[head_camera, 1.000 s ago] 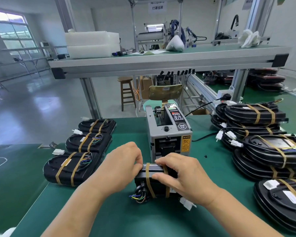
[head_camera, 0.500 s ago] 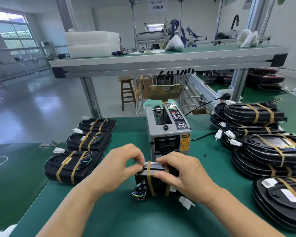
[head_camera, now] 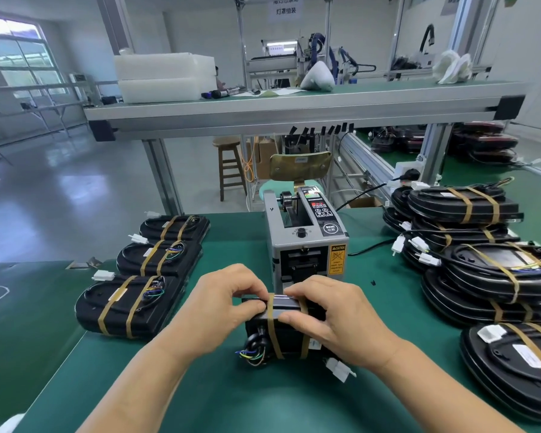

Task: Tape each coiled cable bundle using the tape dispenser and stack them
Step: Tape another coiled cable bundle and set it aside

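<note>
A black coiled cable bundle (head_camera: 286, 337) stands on edge on the green table, just in front of the grey tape dispenser (head_camera: 305, 242). Two tan tape strips wrap it; coloured wires and a white connector stick out below. My left hand (head_camera: 224, 310) grips its left top edge, thumb pressing beside the left strip. My right hand (head_camera: 338, 320) holds the right side, fingers laid over the second strip. Three taped bundles (head_camera: 132, 304) lie in a row at the left.
A large pile of taped black bundles (head_camera: 481, 264) fills the right side of the green table (head_camera: 200, 395). A raised conveyor shelf (head_camera: 294, 104) crosses above the dispenser. The dispenser's black power cord (head_camera: 369, 248) runs off to the right.
Both hands have shifted slightly on the bundle, the left thumb sliding along the top edge toward the tape strip. The bundle has stayed in place.
</note>
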{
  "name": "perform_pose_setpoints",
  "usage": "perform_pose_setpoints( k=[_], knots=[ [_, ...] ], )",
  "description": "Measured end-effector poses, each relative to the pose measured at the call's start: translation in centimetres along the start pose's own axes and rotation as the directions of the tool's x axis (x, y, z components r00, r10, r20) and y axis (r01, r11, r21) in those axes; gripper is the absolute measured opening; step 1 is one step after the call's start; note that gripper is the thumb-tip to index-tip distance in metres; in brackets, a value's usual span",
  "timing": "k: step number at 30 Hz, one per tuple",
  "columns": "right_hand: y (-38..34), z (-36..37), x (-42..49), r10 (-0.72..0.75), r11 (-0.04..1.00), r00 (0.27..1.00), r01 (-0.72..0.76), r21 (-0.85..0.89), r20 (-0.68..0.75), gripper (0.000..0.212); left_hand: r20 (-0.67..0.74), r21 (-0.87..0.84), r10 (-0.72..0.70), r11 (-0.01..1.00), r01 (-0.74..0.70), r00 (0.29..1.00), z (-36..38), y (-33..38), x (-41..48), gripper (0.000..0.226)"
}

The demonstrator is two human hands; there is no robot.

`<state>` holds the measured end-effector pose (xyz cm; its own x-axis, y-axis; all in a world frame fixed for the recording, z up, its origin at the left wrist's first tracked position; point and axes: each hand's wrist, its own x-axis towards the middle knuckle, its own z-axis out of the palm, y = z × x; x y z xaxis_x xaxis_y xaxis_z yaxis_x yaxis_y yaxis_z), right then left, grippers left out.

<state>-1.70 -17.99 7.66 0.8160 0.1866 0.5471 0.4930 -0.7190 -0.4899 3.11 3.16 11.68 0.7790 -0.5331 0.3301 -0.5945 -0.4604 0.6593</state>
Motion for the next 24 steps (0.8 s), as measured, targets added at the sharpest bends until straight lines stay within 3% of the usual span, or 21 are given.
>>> perform_pose_setpoints(
  k=[2, 4, 7, 9, 16, 24],
  knots=[
    [0.0, -0.1, 0.1, -0.007, 1.000, 1.000, 0.007, 0.006, 0.004, 0.042, -0.016, -0.040, -0.022, 0.999, 0.021, 1.000, 0.2, -0.4, -0.1, 0.023],
    [0.1, -0.3, 0.1, -0.006, 1.000, 1.000, 0.006, 0.017, 0.013, 0.041, 0.024, -0.198, -0.086, 0.976, 0.089, 0.996, 0.5, -1.2, -0.6, 0.017],
    [0.3, -0.6, 0.1, 0.025, 0.999, 1.000, -0.025, 0.033, 0.010, 0.040, 0.187, -0.507, -0.187, 0.823, 0.258, 0.964, 1.8, -2.5, -2.2, 0.046],
    [0.3, -0.8, 0.2, 0.046, 0.998, 0.999, -0.046, 0.038, 0.010, 0.037, 0.183, -0.576, -0.221, 0.766, 0.287, 0.958, 2.8, -3.2, -2.9, 0.059],
    [-1.5, -1.3, 1.4, 0.042, 0.998, 0.999, -0.041, 0.038, -0.009, 0.004, 0.064, -0.549, -0.168, 0.817, 0.176, 0.984, 4.2, -3.0, -2.7, 0.045],
    [-3.6, -3.5, 2.2, -0.041, 0.939, 0.989, 0.088, -0.333, 0.144, 0.002, -0.070, -0.355, -0.090, 0.933, 0.059, 0.993, 4.7, -1.9, -2.5, 0.041]
  ],
)
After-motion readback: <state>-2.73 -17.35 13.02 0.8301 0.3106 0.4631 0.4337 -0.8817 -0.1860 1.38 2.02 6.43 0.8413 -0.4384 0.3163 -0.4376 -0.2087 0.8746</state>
